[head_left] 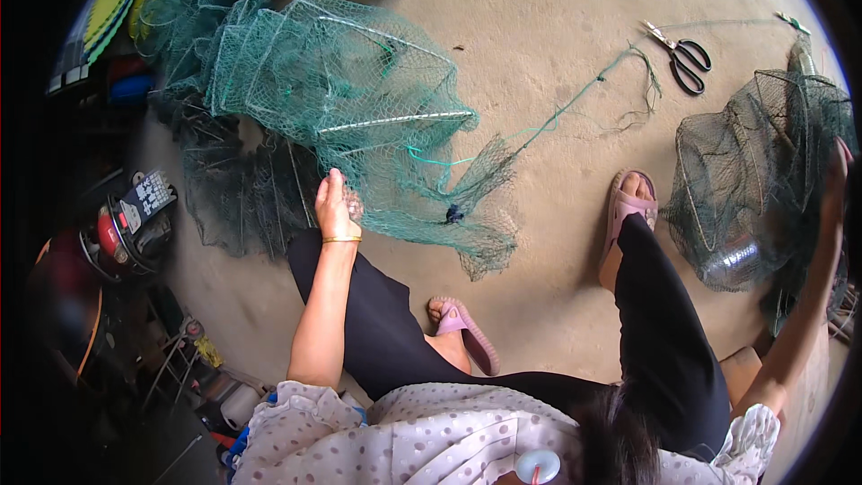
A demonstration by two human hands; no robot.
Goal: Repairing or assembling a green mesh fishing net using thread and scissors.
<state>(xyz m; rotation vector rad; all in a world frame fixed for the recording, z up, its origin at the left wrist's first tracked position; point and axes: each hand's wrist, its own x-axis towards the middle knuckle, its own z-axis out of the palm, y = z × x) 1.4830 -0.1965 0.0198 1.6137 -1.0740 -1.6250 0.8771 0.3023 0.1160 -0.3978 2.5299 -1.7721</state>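
My left hand (338, 214) is closed on a bunched edge of a green fishing net (386, 81), whose mesh is spread over several pale hoops. A dark blue knot or tuft (454, 214) shows in the lower part of this net. At the far right, my right hand (840, 160) reaches to the edge of a darker folded net trap (718, 153); its fingers are too near the picture's rim to make out. Inside that trap lies a shiny, clear cylinder (732, 260). A thin green cord (575, 103) runs from the left net toward the scissors.
Black-handled scissors (690, 65) lie on the concrete floor (539, 18). Dark netting (242, 189) is heaped left of the green net. A red and black machine (115, 232) and assorted clutter stand at the left. My feet in pink sandals (620, 202) are between the nets.
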